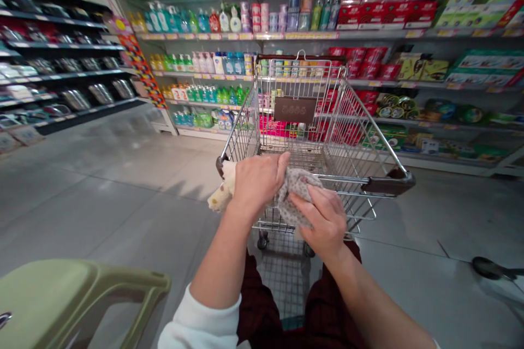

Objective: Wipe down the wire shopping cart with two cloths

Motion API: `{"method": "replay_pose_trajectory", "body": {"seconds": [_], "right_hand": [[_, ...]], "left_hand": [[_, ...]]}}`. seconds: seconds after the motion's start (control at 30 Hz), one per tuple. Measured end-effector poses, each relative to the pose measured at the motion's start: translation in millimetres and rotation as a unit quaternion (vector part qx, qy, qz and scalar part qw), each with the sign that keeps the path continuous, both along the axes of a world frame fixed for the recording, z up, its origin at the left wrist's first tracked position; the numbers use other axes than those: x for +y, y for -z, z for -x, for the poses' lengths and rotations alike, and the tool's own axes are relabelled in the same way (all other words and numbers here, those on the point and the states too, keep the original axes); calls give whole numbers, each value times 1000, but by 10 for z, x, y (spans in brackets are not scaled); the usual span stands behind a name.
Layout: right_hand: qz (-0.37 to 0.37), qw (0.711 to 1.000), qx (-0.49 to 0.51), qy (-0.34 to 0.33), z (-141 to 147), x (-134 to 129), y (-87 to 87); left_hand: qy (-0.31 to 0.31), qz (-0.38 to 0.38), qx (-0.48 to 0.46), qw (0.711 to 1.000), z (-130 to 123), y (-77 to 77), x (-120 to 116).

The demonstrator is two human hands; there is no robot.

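A metal shopping cart (360, 114) stands right before me, its handle bar (344, 178) crossing below my hands. My left hand (258, 179) is closed around a cream cloth (223, 192) with brown spots, at the left part of the handle. The cloth sticks out on the hand's left side; the bar beneath is hidden. My right hand (325, 218) grips a crumpled grey speckled cloth (302, 188) and presses it at the handle just beside the left hand. A brown end piece (387, 184) covers the handle's right end. The basket's wire floor shows beyond the hands.
An olive-green plastic stool (49, 289) stands at the lower left. Shelves (196, 36) of bottles and boxes run behind the cart. Metal pots (76, 99) fill a rack at left. A black round object (487, 268) lies on the floor at right.
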State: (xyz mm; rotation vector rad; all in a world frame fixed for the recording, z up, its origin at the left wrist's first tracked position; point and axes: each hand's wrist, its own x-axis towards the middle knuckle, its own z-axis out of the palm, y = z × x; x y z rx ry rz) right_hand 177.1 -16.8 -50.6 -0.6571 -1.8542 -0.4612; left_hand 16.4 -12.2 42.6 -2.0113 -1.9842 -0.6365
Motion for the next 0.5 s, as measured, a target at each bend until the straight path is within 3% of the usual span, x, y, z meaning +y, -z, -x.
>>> {"method": "replay_pose_trajectory", "body": {"seconds": [0.1, 0.33, 0.5], "right_hand": [[-2, 1000, -4, 16, 119, 54, -104], [47, 996, -49, 63, 167, 12, 93], [42, 997, -39, 42, 30, -13, -163]], "left_hand": [[1, 7, 2, 1000, 17, -14, -16], [-23, -2, -5, 1000, -21, 8, -23], [-35, -8, -6, 999, -38, 34, -20]]}}
